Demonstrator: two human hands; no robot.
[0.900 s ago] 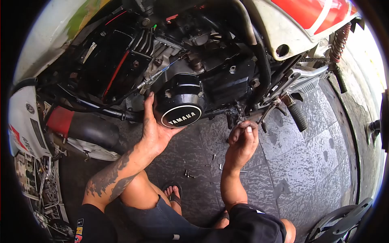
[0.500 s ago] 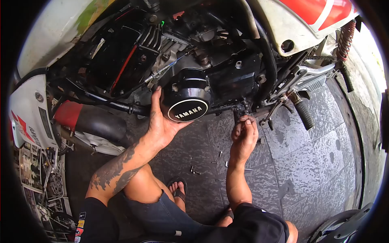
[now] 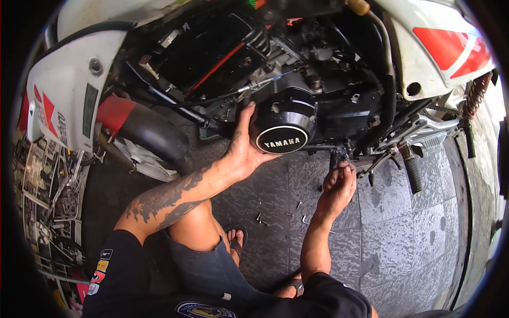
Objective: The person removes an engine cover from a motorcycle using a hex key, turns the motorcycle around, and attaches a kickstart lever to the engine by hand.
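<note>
A black round engine cover (image 3: 282, 139) marked YAMAHA sits against the motorcycle engine. My left hand (image 3: 246, 148) cups its left and lower edge, thumb raised along the side and fingers passing underneath. Below the engine's lower right edge, my right hand (image 3: 340, 183) has its fingers pinched together close to a dark lever part (image 3: 344, 153). Whatever lies between those fingertips is too small to make out. A cable with a metal adjuster (image 3: 260, 85) runs just above the cover.
Several small bolts (image 3: 260, 218) and a thin hex key (image 3: 305, 219) lie on the tiled floor (image 3: 387, 233). At the left are the front wheel (image 3: 154, 132) and a white fairing (image 3: 74, 90). A rubber footpeg (image 3: 412, 174) juts out at the right.
The view has shifted, so the motorcycle and both hands appear farther right. My left hand still supports the cover, and my right hand stays pinched below the engine.
</note>
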